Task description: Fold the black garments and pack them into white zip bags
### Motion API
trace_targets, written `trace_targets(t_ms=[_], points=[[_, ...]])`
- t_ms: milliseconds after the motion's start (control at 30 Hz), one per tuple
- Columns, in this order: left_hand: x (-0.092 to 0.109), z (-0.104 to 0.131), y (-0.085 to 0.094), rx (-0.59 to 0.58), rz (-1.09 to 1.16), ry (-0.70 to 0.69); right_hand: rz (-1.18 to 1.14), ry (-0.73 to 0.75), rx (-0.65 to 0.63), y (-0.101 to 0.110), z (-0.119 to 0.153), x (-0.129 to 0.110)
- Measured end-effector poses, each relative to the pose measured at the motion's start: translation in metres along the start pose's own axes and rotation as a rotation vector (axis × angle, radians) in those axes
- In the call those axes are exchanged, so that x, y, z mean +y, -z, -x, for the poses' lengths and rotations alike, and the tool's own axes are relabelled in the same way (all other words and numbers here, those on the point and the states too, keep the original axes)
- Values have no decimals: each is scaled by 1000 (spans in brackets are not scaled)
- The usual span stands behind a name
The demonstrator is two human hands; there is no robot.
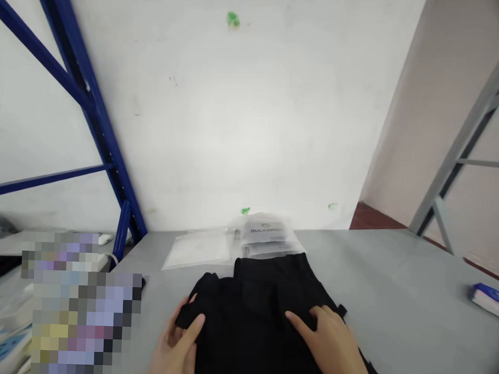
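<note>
A black cloth garment point(245, 318) lies on the grey table point(413, 302) at the bottom centre. My left hand point(181, 337) grips the garment's left edge, with the thumb on top and the fingers partly hidden behind the fabric. On the right part of the cloth rests my right hand point(330, 337), its thumb and fingers pinching a fold. Just beyond the garment, a stack of printed frosted plastic bags point(268, 234) lies beside a white flat bag point(202, 248).
Blue metal shelf posts point(108, 133) rise at the left, and a grey metal frame point(459, 145) stands at the right. A blue and white packet point(491, 299) sits at the right edge. A power strip point(8, 350) is at the lower left, near a pixelated area.
</note>
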State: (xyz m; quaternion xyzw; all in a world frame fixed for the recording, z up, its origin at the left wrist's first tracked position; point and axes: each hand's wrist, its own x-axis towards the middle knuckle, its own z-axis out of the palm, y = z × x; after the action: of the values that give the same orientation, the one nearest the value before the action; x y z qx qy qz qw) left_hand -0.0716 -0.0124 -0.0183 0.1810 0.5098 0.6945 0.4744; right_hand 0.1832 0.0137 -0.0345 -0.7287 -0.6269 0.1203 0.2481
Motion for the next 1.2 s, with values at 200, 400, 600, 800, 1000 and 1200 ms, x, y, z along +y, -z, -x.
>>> trace_targets(t_ms=[200,400,600,800,1000,1200], points=[[-2,2,-10,-17,37,33,22,54,-15,12,-11,-37],[5,11,-11,-52,113,63,-87,339,-76,10,5,-85],[4,6,-8,-77,92,173,-269,152,-55,-5,6,-72],[9,17,-29,-132,302,235,-189,68,-31,-17,-7,-61],[13,41,-42,-111,378,232,-545,98,-190,-7,-4,-78],[9,49,-40,-93,322,276,-1082,-87,-326,-1,13,-88]])
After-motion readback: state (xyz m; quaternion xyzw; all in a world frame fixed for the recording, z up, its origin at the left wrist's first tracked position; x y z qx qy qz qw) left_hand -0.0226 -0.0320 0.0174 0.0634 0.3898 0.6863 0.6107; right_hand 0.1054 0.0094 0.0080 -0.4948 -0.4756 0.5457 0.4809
